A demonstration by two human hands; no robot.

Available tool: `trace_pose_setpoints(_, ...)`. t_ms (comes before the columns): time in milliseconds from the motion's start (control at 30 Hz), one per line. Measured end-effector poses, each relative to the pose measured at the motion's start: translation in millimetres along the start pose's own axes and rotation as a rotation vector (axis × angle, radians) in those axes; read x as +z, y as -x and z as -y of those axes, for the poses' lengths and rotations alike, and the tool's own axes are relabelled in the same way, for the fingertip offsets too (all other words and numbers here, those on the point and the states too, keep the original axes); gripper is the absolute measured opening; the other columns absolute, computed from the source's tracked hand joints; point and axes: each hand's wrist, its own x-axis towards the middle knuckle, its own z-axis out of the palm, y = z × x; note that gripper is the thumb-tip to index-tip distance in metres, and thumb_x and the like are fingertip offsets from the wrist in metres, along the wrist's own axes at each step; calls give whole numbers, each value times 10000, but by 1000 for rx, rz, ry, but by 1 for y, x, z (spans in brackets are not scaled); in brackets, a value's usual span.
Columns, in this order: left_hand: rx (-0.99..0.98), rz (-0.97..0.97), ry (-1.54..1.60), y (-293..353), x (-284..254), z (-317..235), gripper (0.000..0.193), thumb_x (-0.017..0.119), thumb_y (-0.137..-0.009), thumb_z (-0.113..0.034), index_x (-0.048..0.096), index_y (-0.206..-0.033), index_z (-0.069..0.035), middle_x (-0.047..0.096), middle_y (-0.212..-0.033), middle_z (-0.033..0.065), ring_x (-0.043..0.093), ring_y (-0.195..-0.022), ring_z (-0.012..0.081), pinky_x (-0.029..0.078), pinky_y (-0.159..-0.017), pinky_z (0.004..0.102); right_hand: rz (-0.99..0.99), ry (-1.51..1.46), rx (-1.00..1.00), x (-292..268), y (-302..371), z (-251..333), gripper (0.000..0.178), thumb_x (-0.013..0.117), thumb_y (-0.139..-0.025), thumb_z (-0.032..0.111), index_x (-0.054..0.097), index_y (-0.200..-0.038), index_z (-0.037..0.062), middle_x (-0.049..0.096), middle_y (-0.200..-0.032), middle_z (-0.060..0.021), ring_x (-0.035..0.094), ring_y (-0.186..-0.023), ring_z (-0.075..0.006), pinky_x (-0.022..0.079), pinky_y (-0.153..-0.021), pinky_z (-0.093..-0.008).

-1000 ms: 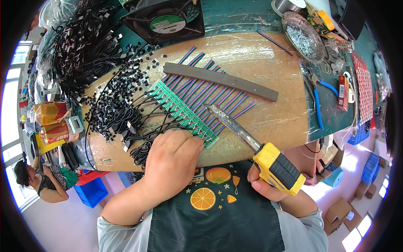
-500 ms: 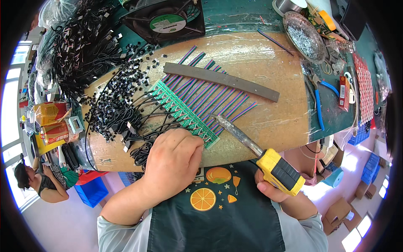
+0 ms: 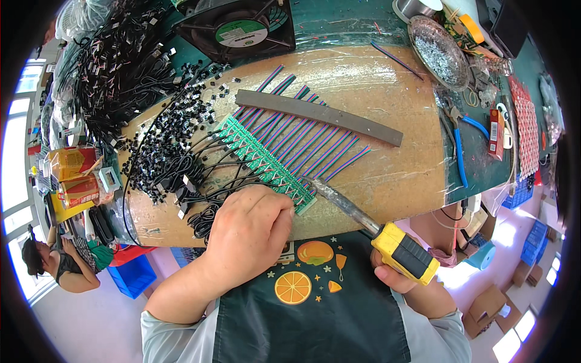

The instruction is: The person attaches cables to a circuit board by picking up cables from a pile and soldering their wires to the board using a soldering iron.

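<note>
My right hand [image 3: 392, 273] grips the yellow and black handle of a soldering iron [image 3: 348, 206]. Its tip rests at or just above the near right end of a green circuit board strip [image 3: 266, 160]. Ribbons of striped wire [image 3: 345, 158] fan out from the strip's far side, and black cables [image 3: 209, 187] run off its left side. At the near end of the strip, my left hand [image 3: 248, 233] is closed with fingers curled; what they hold is hidden. A brown bar [image 3: 321, 115] lies across the striped wires.
Small black and silver connectors [image 3: 181, 115] are heaped left of the strip, below a large cable bundle [image 3: 115, 72]. A black fan [image 3: 242, 30] stands at the back. Pliers [image 3: 458, 145], a metal dish [image 3: 439, 53] and a solder spool [image 3: 417, 7] lie right. Another person [image 3: 60, 257] is at far left.
The soldering iron's tip has shifted slightly toward me, down to the near end of the strip. My left hand stays almost in place.
</note>
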Motion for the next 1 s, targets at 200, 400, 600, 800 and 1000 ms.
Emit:
trace_pose_setpoints(200, -20, -2, -8, -1, 0, -2, 86, 702, -805, -11, 642, -864, -27, 648, -816, 112, 638, -756, 316, 515, -669, 397, 4, 13, -31, -2, 1, -1, 299, 729, -785, 211, 673, -1001, 12, 669, -902, -145, 668, -741, -328, 543, -648, -364)
trace_pose_setpoints(400, -20, -13, -48, 0, 3, -2, 90, 704, -802, -20, 631, -852, -36, 643, -807, 105, 631, -747, 316, 509, -658, 404, -54, -12, 0, 2, 6, -4, 297, 732, -779, 207, 675, -1000, 18, 674, -922, -152, 671, -751, -334, 546, -659, -366)
trace_pose_setpoints(600, -1, -17, -60, 1, 6, 0, 104, 711, -790, -20, 626, -843, -45, 645, -807, 100, 632, -740, 309, 512, -658, 404, -26, -28, 28, 0, 11, -7, 316, 738, -775, 215, 674, -1021, 27, 686, -929, -149, 681, -771, -339, 551, -678, -379)
trace_pose_setpoints(800, 23, -33, -63, 2, 7, 1, 114, 717, -777, -17, 623, -835, -46, 646, -800, 95, 633, -727, 304, 514, -651, 402, 35, 62, -66, -3, 24, -19, 401, 778, -759, 235, 655, -1074, 18, 698, -899, -134, 688, -733, -326, 552, -647, -371)
trace_pose_setpoints(1000, 22, -33, -70, 2, 8, 1, 116, 717, -773, -15, 621, -831, -47, 645, -795, 93, 632, -720, 304, 513, -644, 399, 32, 68, -110, -4, 26, -22, 427, 815, -726, 199, 624, -1060, 15, 695, -841, -129, 682, -669, -303, 538, -597, -350)
